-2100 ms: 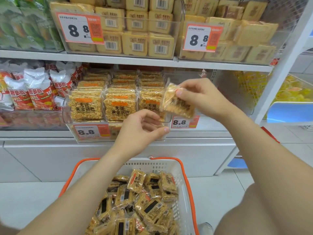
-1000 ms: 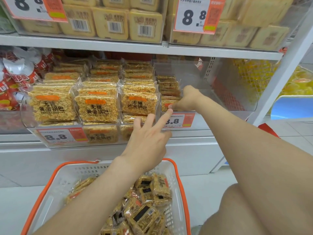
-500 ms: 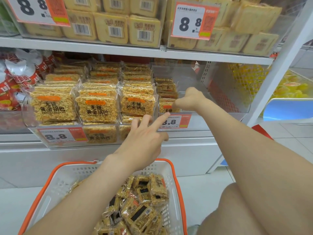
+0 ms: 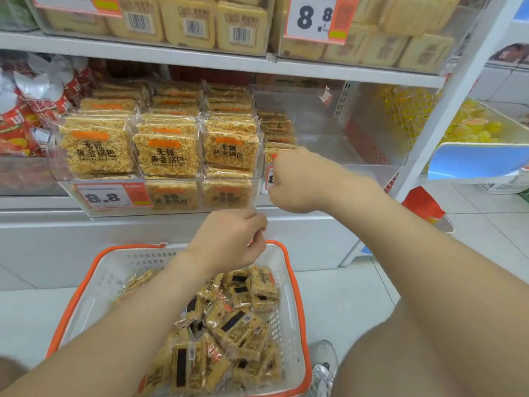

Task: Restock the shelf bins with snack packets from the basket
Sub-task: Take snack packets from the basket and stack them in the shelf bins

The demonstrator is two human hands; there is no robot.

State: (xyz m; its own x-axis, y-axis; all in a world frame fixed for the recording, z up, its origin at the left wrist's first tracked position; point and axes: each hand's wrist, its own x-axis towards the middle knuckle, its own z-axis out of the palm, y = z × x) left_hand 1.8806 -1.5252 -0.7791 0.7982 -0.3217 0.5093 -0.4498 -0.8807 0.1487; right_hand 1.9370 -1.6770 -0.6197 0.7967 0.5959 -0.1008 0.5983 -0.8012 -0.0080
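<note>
Left hand (image 4: 229,239) hangs over the back rim of the basket (image 4: 296,293), just under the left bin (image 4: 57,167). Its fingers are curled in against the thumb and we see nothing in them. Right hand (image 4: 297,179) is up at the front of the right bin (image 4: 343,156), with its back to us and its fingers tucked under. We cannot tell if it holds anything. It covers most of a price tag (image 4: 270,179) on that bin's front.

The basket is white with an orange rim and sits on the floor below the shelf. Loose packets (image 4: 229,333) are piled in it, mostly toward the right side, some label up and some barcode up.

The left bin is clear and packed with three rows of the same packets, standing upright with labels facing us. More lie flat beneath them behind the 8.8 tag (image 4: 113,196).

The right bin is clear and mostly bare. One short row of packets (image 4: 277,127) stands along its left wall, just beyond the right hand.

On the shelf above are pale boxes (image 4: 240,24) in clear bins and another 8.8 sign (image 4: 312,18). Red bags (image 4: 37,110) are at far left and yellow sweets (image 4: 472,127) at far right on the next rack. A knee (image 4: 429,353) is at bottom right, with a shoe (image 4: 323,368) beside the basket.
</note>
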